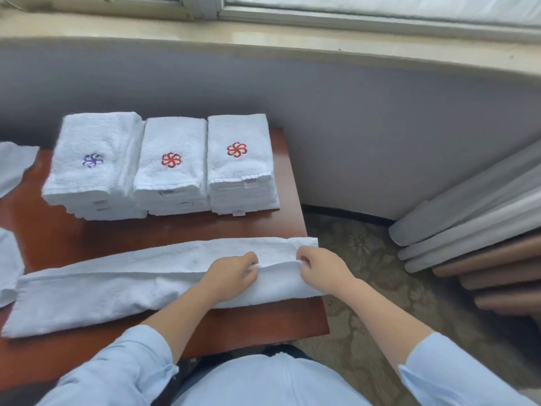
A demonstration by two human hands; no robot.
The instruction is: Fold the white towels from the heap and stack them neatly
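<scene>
Grey wall [380, 127] fills the background below a pale window sill [263, 33], with patterned carpet [366, 259] on the floor and bunched curtain folds [483, 218] at the right. Against the wall stands a reddish-brown wooden table [257, 320]. Across its near half lies a long white towel [117, 285], folded lengthwise into a narrow band with a soft, nubby pile; its left end sits closer to the person and its right end reaches just past the table's right edge. At the far side stand three stacks of folded white towels, side by side and touching: the left stack [87, 159] shows a purple pinwheel emblem on top, the middle stack [171, 171] and the right stack [238, 159] each show a red one. Loose white towel cloth [13, 165] pokes in at the left edge. Near the long towel's right end, the left hand [231, 276] and right hand [320, 269], in pale blue sleeves, each pinch a raised upper layer of it between thumb and fingertips, a short stretch of lifted fabric between them
</scene>
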